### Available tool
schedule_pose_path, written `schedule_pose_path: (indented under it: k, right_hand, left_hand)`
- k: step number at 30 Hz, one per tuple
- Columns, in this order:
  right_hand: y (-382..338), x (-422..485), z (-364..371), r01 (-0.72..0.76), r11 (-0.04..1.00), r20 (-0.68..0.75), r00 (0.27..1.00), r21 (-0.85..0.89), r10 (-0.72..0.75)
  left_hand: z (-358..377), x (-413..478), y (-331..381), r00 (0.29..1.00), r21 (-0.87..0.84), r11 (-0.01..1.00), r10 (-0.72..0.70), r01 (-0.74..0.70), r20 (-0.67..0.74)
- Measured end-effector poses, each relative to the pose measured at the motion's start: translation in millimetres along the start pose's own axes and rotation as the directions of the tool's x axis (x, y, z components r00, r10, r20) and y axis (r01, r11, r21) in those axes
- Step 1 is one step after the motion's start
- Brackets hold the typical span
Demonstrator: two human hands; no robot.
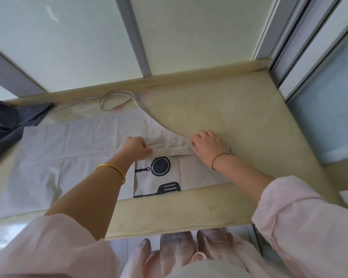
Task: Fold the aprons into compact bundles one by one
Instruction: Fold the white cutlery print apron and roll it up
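Across the middle of the frame, on a pale yellowish surface [239, 109] below a window: one beige apron [68, 149], spread mostly flat, plain side up over its left and centre. Its neck loop and ties [117, 101] trail toward the upper centre, against the raised back ledge. At centre right an upper edge is turned down over the printed face, where a black pan and spatula print [161, 166] shows below the folded edge. Left hand [137, 147] — fingers curled, pinching that folded edge near the centre. Right hand [209, 143] — fingers bent down onto the cloth at the fold's right end, holding the corner; whether it pinches or only presses cannot be told. Dark grey cloth [6, 125], bunched at the left edge of the frame, just beside the apron; possibly another apron, not certain. Progress, as judged: an early fold in hand on this apron, most of its length unfolded, ties loose; no finished bundle in view. Remaining: further folds to a compact bundle, then any others.
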State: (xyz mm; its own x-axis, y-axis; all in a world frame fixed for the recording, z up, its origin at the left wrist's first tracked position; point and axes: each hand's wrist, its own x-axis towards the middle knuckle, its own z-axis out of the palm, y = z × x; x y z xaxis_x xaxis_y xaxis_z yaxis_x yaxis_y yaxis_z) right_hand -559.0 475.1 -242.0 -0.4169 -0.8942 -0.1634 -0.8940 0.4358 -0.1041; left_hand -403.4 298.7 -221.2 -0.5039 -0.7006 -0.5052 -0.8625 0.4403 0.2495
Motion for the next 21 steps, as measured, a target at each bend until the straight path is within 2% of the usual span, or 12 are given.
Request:
schedule_pose_path:
  k: [3,7,9,12,16,21]
  right_hand:
    - [-2,3,-1,-0.032,0.999,0.022,0.999,-0.002,0.032]
    - [-5,10,-11,-0.075,0.997,0.111,0.991,-0.015,0.076]
    - [-13,18,-18,-0.113,0.993,0.15,0.982,-0.042,0.118]
    - [-38,33,-29,-0.121,0.993,0.106,0.987,-0.018,0.122]
    - [-88,67,-39,-0.036,0.997,0.033,0.999,0.075,0.034]
    - [-156,130,-44,0.025,0.991,0.0,1.0,0.13,-0.025]
  left_hand:
    - [1,-3,-3,0.998,-0.01,1.0,-0.009,0.009,-0.068]
    - [3,-7,-20,0.995,0.117,0.992,-0.027,0.038,-0.1]
    - [2,-5,-29,0.991,0.123,0.991,-0.036,0.051,-0.125]
    - [-7,2,-43,0.984,0.1,0.994,-0.019,0.037,-0.178]
    - [-32,22,-74,0.971,0.078,0.997,0.02,-0.001,-0.238]
    - [-73,63,-131,0.959,0.163,0.986,0.07,-0.026,-0.273]
